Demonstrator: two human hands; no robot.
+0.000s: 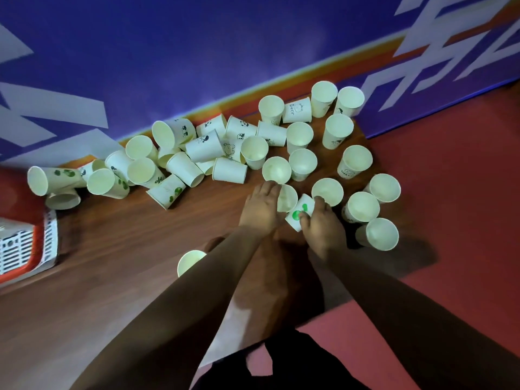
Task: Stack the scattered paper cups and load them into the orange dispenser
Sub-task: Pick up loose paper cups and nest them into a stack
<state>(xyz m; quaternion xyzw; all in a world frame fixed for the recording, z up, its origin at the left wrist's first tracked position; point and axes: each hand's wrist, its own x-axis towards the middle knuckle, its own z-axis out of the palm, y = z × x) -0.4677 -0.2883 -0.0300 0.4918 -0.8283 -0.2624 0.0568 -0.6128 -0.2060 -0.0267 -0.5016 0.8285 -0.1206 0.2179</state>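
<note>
1. Head view, looking down: a wooden table (126, 249) runs against a blue wall (168, 52), with red floor to the right.
2. Dozens of white paper cups (230, 147) lie scattered along the far edge, some upright, many tipped on their sides. One upright cup (190, 261) stands alone, nearer than the rest.
3. At the far left edge, an orange and white slotted thing (25, 249) is partly cut off; whether it is the dispenser I cannot tell.
4. Both bare forearms reach forward to the middle of the table.
5. The left hand (261, 209) curls over the rim of an open cup (287, 198).
6. The right hand (322, 223) pinches a green-spotted cup (299, 213) lying on its side, its long axis slanting from near left to far right.
7. The two held cups touch, side by side between the hands. Judging from this, nesting them is the step in hand.
8. More upright cups stand just right of the right hand, which is nearer to them.
</note>
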